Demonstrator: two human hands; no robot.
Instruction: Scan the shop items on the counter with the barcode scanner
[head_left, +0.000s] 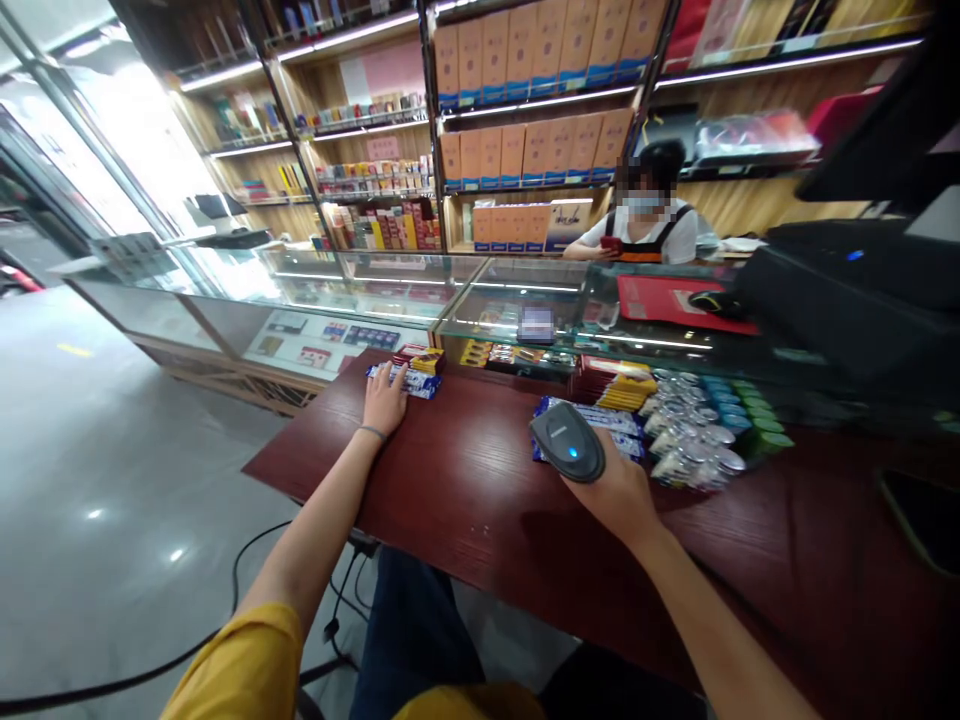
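Note:
My right hand (619, 490) is wrapped round a black barcode scanner (564, 432) with a lit blue light. The scanner's head covers part of a row of blue-and-white packets (628, 445) behind it. On the left, my left hand (385, 402) rests with fingers stretched out on a small group of similar blue-and-white packets (421, 384). Just beyond those packets lie red and yellow packs (426, 358). Rows of clear-lidded containers (686, 440), with blue and green ones beside them, stand right of the scanner.
The dark red wooden table (457, 470) meets a glass display counter (375, 290). Behind it a masked person (651, 225) holds a red phone. Stacked red and yellow packs (619, 385) stand near the counter. A dark phone-like slab (919, 515) lies right. A black cable (236, 575) hangs left.

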